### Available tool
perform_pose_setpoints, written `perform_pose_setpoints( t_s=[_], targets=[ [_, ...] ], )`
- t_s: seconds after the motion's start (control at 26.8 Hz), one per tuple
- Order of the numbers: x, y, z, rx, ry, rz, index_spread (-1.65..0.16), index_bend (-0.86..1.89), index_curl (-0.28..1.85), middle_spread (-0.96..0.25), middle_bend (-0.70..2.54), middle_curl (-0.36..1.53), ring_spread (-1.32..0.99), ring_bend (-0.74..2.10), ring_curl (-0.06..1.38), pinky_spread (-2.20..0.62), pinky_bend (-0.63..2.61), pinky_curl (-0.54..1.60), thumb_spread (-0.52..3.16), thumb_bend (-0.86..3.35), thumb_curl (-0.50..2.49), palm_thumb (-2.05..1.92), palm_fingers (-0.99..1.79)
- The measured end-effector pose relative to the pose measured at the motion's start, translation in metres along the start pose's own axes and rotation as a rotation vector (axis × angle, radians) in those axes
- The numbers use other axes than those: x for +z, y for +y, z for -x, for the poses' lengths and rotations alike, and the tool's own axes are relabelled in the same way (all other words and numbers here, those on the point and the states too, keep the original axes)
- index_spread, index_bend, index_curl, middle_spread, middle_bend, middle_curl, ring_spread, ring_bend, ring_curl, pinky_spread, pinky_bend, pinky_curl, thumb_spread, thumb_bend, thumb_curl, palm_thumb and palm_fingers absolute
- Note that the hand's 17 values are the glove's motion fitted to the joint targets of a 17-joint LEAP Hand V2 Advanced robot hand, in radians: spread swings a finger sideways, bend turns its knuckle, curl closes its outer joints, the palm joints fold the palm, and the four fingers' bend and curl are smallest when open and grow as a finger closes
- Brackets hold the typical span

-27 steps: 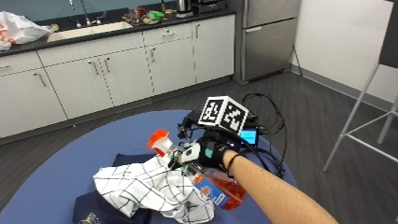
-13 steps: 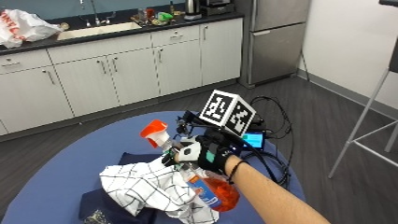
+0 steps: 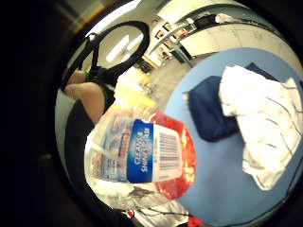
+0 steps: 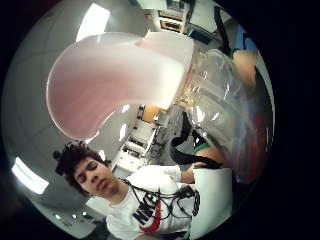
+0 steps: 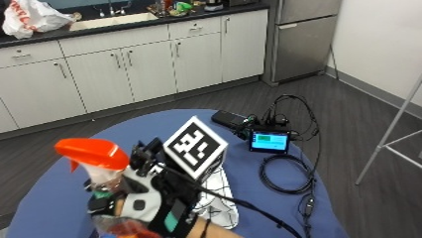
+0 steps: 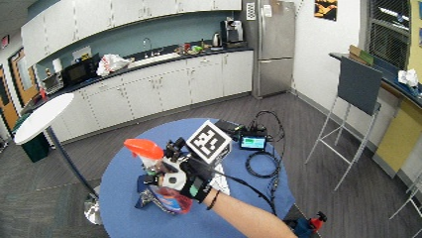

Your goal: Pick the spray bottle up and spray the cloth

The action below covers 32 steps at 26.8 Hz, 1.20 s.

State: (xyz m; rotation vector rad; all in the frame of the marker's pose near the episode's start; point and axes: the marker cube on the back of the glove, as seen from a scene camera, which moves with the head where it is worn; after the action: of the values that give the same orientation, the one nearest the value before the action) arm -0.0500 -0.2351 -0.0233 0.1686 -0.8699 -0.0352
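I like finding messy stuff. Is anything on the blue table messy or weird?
Nothing is spilled or broken. The white checked cloth lies crumpled in a heap, partly over a dark blue cloth on the blue table. The gloved right hand holds the spray bottle up off the table.

A gloved right hand (image 5: 148, 206) holds a spray bottle (image 5: 99, 168) upright above the near left of the bench (image 5: 59, 203); a cloth (image 5: 221, 206) lies just right of it, and a small screen (image 5: 268, 141) sits at the far right edge.
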Motion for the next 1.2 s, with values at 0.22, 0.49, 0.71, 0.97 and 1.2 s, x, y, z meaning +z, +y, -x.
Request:
perform_pose_setpoints(
  t_s=[0.22, 0.49, 0.71, 0.97, 1.2],
  targets=[
    [0.087, -0.014, -0.023, -0.064, -0.123, 0.034, -0.23, 0.11, 0.27, -0.07, 0.4, 0.44, -0.08, 0.38, 0.4, -0.02, 0.37, 0.33, 0.92, -0.02, 0.52, 0.86, 1.11],
    [0.136, -0.017, -0.065, -0.105, -0.075, 0.03, -0.22, 0.11, 0.27, -0.08, 0.41, 0.45, -0.09, 0.41, 0.41, -0.05, 0.38, 0.34, 0.93, -0.02, 0.52, 0.86, 1.13],
    [0.169, -0.025, -0.067, -0.115, -0.086, 0.068, -0.23, 0.1, 0.26, -0.08, 0.41, 0.45, -0.1, 0.42, 0.42, -0.06, 0.39, 0.34, 0.93, -0.02, 0.52, 0.86, 1.12],
    [0.194, -0.032, -0.06, -0.155, -0.084, 0.109, -0.24, 0.08, 0.24, -0.09, 0.42, 0.46, -0.11, 0.45, 0.43, -0.07, 0.42, 0.35, 0.95, -0.03, 0.51, 0.85, 1.1],
    [0.21, -0.014, -0.056, -0.168, -0.024, 0.192, -0.27, 0.1, 0.25, -0.08, 0.31, 0.43, -0.08, 0.36, 0.43, -0.02, 0.47, 0.38, 0.99, -0.04, 0.46, 0.76, 0.79]
  ],
)
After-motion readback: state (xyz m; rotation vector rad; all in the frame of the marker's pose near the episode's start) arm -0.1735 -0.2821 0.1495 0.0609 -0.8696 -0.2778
